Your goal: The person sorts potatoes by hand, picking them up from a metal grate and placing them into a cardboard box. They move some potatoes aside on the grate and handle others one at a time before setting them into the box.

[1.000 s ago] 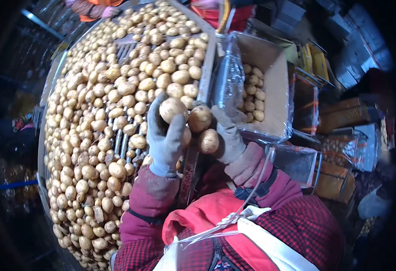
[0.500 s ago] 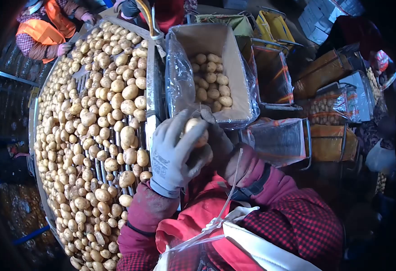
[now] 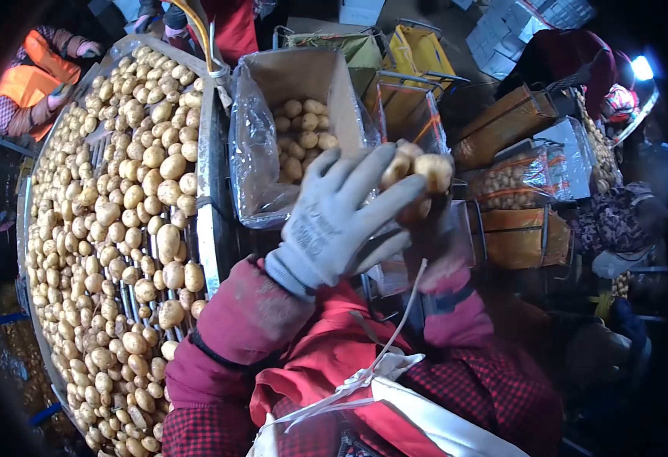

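My left hand (image 3: 334, 221), in a grey glove, reaches across with its fingers curved against a cluster of potatoes (image 3: 433, 173). On the far side of the cluster is my right hand (image 3: 434, 232), blurred and in shadow, cupped round the same potatoes. Several potatoes show between the two hands, just right of a lined cardboard box (image 3: 341, 84). Inside that box lies a heap of potatoes (image 3: 292, 126). The right fingers are mostly hidden.
To my left a slatted sorting table (image 3: 208, 167) bears many loose potatoes (image 3: 113, 213). Behind the box stand a yellow crate (image 3: 418, 49) and other lined crates. A filled crate (image 3: 505, 186) is at right. A person in an orange vest (image 3: 25, 87) works across the table.
Both hands have moved right, away from the box's near edge, and more potatoes now show between them. The view has turned, shifting the table and box left.
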Demonstrator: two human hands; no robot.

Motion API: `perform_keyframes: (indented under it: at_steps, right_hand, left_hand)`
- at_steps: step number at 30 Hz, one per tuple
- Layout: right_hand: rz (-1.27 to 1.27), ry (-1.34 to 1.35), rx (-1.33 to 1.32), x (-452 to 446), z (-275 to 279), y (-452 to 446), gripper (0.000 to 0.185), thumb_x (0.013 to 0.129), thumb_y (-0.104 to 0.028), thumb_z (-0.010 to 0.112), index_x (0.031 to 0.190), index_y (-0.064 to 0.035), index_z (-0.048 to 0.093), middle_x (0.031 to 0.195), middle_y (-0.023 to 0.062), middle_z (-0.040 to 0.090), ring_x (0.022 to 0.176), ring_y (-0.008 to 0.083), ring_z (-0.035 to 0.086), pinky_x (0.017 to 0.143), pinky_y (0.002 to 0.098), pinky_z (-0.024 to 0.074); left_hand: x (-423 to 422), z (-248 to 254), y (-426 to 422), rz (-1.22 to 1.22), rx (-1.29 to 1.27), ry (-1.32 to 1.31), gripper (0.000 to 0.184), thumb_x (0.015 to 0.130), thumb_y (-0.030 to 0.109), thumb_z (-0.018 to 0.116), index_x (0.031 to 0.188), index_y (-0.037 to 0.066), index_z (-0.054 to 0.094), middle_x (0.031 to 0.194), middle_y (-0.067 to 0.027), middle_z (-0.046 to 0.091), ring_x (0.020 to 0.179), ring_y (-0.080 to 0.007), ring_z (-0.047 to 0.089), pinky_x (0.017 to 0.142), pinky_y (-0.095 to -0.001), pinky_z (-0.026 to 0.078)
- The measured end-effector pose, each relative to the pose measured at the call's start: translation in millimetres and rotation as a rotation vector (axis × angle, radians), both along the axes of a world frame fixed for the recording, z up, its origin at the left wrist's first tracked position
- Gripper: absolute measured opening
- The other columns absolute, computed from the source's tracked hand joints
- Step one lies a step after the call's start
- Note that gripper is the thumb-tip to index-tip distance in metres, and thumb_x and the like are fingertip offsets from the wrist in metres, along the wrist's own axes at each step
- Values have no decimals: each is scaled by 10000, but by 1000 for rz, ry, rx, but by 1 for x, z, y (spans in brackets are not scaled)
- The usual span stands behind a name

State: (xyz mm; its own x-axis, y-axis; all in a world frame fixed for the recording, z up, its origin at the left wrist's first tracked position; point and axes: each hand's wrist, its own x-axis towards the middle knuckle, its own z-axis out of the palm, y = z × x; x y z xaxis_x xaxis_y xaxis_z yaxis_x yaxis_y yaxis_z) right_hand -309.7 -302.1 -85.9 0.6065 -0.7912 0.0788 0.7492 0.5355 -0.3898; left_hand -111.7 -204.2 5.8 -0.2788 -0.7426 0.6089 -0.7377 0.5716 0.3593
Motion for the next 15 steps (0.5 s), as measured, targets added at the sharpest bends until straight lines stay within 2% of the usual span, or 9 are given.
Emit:
perform_keyframes:
  at_steps: [1, 2, 4, 5, 6, 9, 11, 13, 15]
  right_hand:
    - [-34, 108, -105, -11, 1, -21, 623, 1017, -641, 510, 1332, -109, 582, 1311, 155, 648, 1201, 356, 636, 1016, 549, 539]
    - [-19, 28, 131, -29, -14, -40, 632, 992, -653, 542, 1297, -103, 606, 1298, 159, 655, 1180, 366, 644, 945, 563, 576]
    - [-289, 339, 123, -55, -72, -95, 645, 950, -661, 601, 1265, -99, 638, 1306, 162, 652, 1215, 385, 639, 894, 597, 606]
    - [-136, 170, 462, -58, -56, -109, 669, 933, -656, 638, 1321, -112, 611, 1321, 159, 643, 1252, 396, 627, 958, 605, 599]
    - [-347, 374, 501, -54, -52, -111, 682, 963, -639, 621, 1398, -116, 562, 1407, 215, 585, 1283, 468, 589, 1002, 635, 583]
    - [-488, 520, 574, -67, -90, -135, 662, 958, -625, 646, 1394, -133, 566, 1410, 221, 570, 1259, 472, 599, 991, 639, 579]
    - [-522, 988, 582, -74, -102, -142, 586, 982, -597, 643, 1335, -133, 594, 1335, 200, 615, 1229, 438, 625, 1006, 600, 566]
    - [-490, 878, 560, -82, -99, -143, 524, 1005, -559, 630, 1306, -132, 606, 1308, 190, 637, 1223, 416, 633, 1016, 566, 559]
    - [89, 268, 58, -81, -108, -164, 409, 1049, -486, 593, 1249, -130, 624, 1264, 168, 677, 1228, 386, 641, 1042, 513, 542]
  left_hand:
    - [4, -2, 8, 33, 29, -16, 717, 817, 411, 812, 1456, 159, 606, 1477, -231, 552, 1289, -423, 569, 1134, -556, 407]
    - [11, -4, 17, 71, 58, -36, 730, 808, 397, 822, 1460, 150, 603, 1481, -231, 550, 1291, -428, 567, 1132, -553, 412]
    - [25, -17, 36, 145, 141, -75, 734, 798, 324, 827, 1461, 112, 596, 1477, -234, 554, 1292, -438, 569, 1128, -546, 424]
    - [33, -23, 47, 173, 176, -72, 721, 802, 305, 818, 1458, 107, 595, 1475, -236, 556, 1297, -437, 571, 1128, -544, 425]
    - [39, -28, 59, 198, 218, -67, 708, 807, 287, 809, 1456, 103, 594, 1473, -238, 558, 1301, -437, 572, 1128, -543, 426]
    - [55, -40, 93, 285, 309, -44, 698, 796, 218, 808, 1447, 81, 595, 1463, -243, 570, 1306, -434, 576, 1111, -530, 444]
    - [65, -50, 117, 335, 355, -38, 694, 792, 209, 811, 1439, 74, 600, 1457, -246, 573, 1295, -433, 582, 1098, -522, 454]
    - [69, -54, 139, 411, 414, -62, 673, 794, 200, 811, 1420, 58, 612, 1445, -247, 581, 1252, -424, 602, 1061, -500, 479]
    - [67, -58, 152, 416, 396, -30, 663, 798, 201, 809, 1415, 56, 612, 1434, -243, 587, 1238, -421, 608, 1058, -498, 480]
